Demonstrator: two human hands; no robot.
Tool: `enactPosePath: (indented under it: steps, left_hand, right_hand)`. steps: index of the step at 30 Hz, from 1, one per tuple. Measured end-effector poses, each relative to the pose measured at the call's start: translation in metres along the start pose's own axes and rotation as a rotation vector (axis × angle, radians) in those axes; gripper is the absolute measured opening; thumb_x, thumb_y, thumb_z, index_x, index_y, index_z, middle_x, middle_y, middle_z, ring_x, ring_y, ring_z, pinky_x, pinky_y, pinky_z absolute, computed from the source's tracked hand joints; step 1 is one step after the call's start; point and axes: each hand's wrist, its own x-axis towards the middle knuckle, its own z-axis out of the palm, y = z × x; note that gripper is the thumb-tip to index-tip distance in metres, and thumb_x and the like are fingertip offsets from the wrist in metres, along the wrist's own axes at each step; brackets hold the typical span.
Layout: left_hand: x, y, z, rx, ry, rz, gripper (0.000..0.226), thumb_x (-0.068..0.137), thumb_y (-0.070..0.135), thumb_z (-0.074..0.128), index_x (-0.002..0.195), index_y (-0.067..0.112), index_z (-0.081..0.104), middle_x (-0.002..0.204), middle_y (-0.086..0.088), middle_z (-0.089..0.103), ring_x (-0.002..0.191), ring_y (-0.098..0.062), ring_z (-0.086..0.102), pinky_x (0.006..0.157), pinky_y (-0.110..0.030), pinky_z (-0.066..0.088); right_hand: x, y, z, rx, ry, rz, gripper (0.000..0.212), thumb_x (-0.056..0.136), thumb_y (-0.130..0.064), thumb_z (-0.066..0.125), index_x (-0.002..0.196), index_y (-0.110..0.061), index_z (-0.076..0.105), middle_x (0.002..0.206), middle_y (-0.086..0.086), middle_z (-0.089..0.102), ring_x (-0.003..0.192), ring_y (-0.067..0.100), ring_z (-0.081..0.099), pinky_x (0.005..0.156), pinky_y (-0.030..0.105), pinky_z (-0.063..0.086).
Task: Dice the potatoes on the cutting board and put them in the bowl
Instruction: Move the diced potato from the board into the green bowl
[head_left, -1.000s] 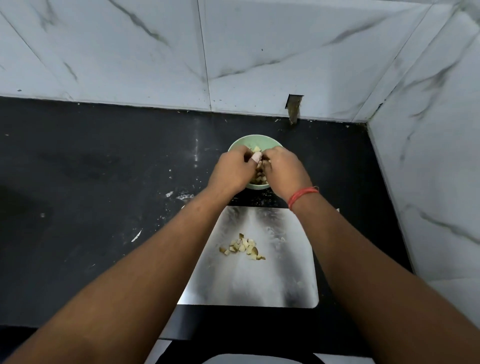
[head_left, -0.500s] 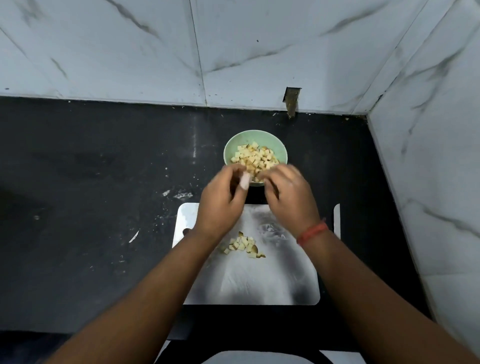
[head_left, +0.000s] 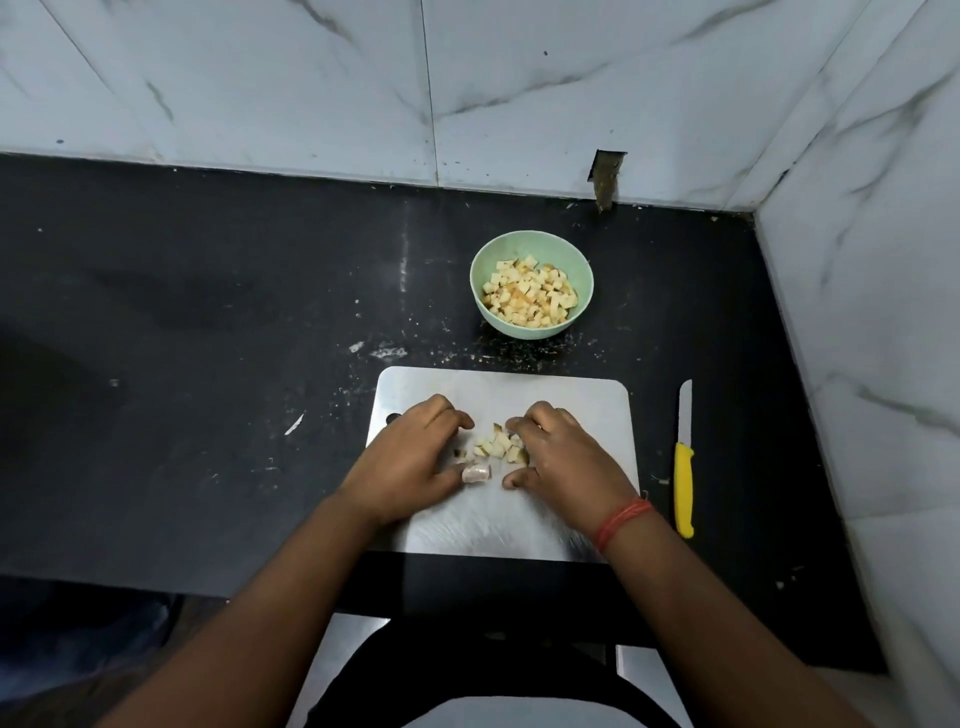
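Note:
A small pile of diced potato pieces (head_left: 497, 447) lies in the middle of the steel cutting board (head_left: 519, 387). My left hand (head_left: 410, 462) and my right hand (head_left: 563, 460) rest on the board on either side of the pile. Their curled fingers and thumbs cup it and touch the pieces. The left thumb tip is wrapped in pale tape. Beyond the board stands a light green bowl (head_left: 530, 240), holding many potato cubes.
A yellow-handled knife (head_left: 684, 467) lies on the black counter (head_left: 208, 338) just right of the board, blade pointing away. Marble walls close the back and the right side. Crumbs dot the counter between board and bowl.
Both hands left the bowl, came back toward me and dropped onto the board around the small pile. The bowl's cubes are uncovered now.

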Motion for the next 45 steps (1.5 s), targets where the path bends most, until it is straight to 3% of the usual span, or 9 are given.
enactPosePath:
  steps: [4, 11, 18, 27, 33, 36, 39, 43, 45]
  left_hand:
    - [-0.002, 0.001, 0.004, 0.042, -0.062, 0.028, 0.059, 0.088, 0.056, 0.073, 0.127, 0.014, 0.062, 0.113, 0.003, 0.055, 0.098, -0.016, 0.057, 0.08, -0.033, 0.05]
    - [0.001, 0.013, 0.014, 0.101, 0.002, 0.002, 0.038, 0.09, 0.034, 0.067, 0.118, 0.008, 0.064, 0.106, -0.006, 0.055, 0.087, -0.025, 0.057, 0.069, -0.036, 0.046]
    - [0.0, 0.017, 0.018, 0.179, 0.012, -0.037, 0.013, 0.094, 0.013, 0.063, 0.106, 0.009, 0.064, 0.104, -0.007, 0.053, 0.089, -0.026, 0.055, 0.067, -0.033, 0.035]
    - [-0.003, 0.018, 0.017, 0.178, -0.018, -0.012, 0.013, 0.096, 0.01, 0.057, 0.108, 0.009, 0.06, 0.11, -0.009, 0.051, 0.094, -0.027, 0.053, 0.072, -0.035, 0.037]
    - [0.001, 0.023, 0.014, -0.145, 0.108, -0.136, 0.01, 0.093, 0.008, 0.069, 0.102, 0.012, 0.067, 0.103, 0.005, 0.054, 0.09, -0.012, 0.057, 0.079, -0.028, 0.045]
    - [0.008, 0.035, 0.01, -0.36, 0.25, -0.237, 0.022, 0.091, 0.005, 0.074, 0.088, 0.025, 0.064, 0.093, 0.01, 0.057, 0.083, -0.001, 0.055, 0.073, -0.013, 0.041]
    - [0.027, 0.049, 0.0, -0.596, 0.328, -0.337, 0.021, 0.094, 0.018, 0.075, 0.085, 0.033, 0.063, 0.093, 0.005, 0.063, 0.08, -0.002, 0.057, 0.073, -0.017, 0.046]
    - [0.074, 0.061, -0.025, -0.759, 0.44, -0.299, 0.014, 0.093, 0.022, 0.076, 0.09, 0.031, 0.067, 0.095, -0.003, 0.069, 0.089, -0.017, 0.065, 0.08, -0.032, 0.054]
    - [0.105, 0.064, -0.04, -0.743, 0.491, -0.283, 0.014, 0.093, 0.018, 0.076, 0.09, 0.028, 0.066, 0.097, -0.004, 0.071, 0.09, -0.018, 0.066, 0.081, -0.03, 0.054]
  right_hand:
    - [0.001, -0.009, 0.008, 0.076, 0.049, 0.009, 0.054, 0.089, -0.012, 0.067, 0.14, -0.015, 0.05, 0.118, -0.001, 0.047, 0.104, 0.015, 0.054, 0.088, 0.016, 0.04]
    - [0.014, -0.01, 0.008, 0.0, 0.077, -0.092, 0.054, 0.087, -0.02, 0.07, 0.139, -0.02, 0.053, 0.139, -0.004, 0.048, 0.123, 0.019, 0.04, 0.104, 0.032, 0.041]
    - [0.007, -0.007, 0.018, -0.063, 0.266, -0.192, 0.027, 0.081, -0.006, 0.072, 0.105, -0.019, 0.071, 0.1, -0.005, 0.064, 0.093, 0.018, 0.052, 0.073, 0.03, 0.052]
    - [0.013, -0.002, 0.013, -0.178, 0.181, -0.212, 0.016, 0.089, -0.012, 0.06, 0.102, -0.017, 0.07, 0.093, -0.002, 0.064, 0.091, 0.019, 0.054, 0.075, 0.033, 0.051]
    - [0.008, 0.0, -0.01, 0.447, 0.151, 0.176, 0.011, 0.087, -0.016, 0.069, 0.09, -0.024, 0.076, 0.087, -0.01, 0.072, 0.083, 0.008, 0.065, 0.08, 0.023, 0.051]
    - [0.0, 0.003, -0.016, 0.969, 0.107, 0.349, 0.007, 0.087, -0.01, 0.072, 0.087, -0.015, 0.076, 0.081, 0.001, 0.074, 0.074, 0.014, 0.068, 0.073, 0.03, 0.057]
    - [0.001, 0.002, -0.03, 1.295, 0.145, 0.391, 0.009, 0.086, -0.006, 0.072, 0.094, -0.003, 0.074, 0.084, 0.013, 0.07, 0.076, 0.023, 0.064, 0.074, 0.034, 0.056]
    - [0.027, 0.001, -0.065, 1.422, 0.307, 0.317, 0.008, 0.086, -0.001, 0.07, 0.094, 0.0, 0.071, 0.086, 0.016, 0.068, 0.078, 0.023, 0.06, 0.083, 0.036, 0.054]
    - [0.053, 0.004, -0.084, 1.336, 0.46, 0.296, 0.007, 0.086, -0.001, 0.069, 0.092, -0.006, 0.071, 0.083, 0.012, 0.069, 0.075, 0.021, 0.063, 0.083, 0.036, 0.056]
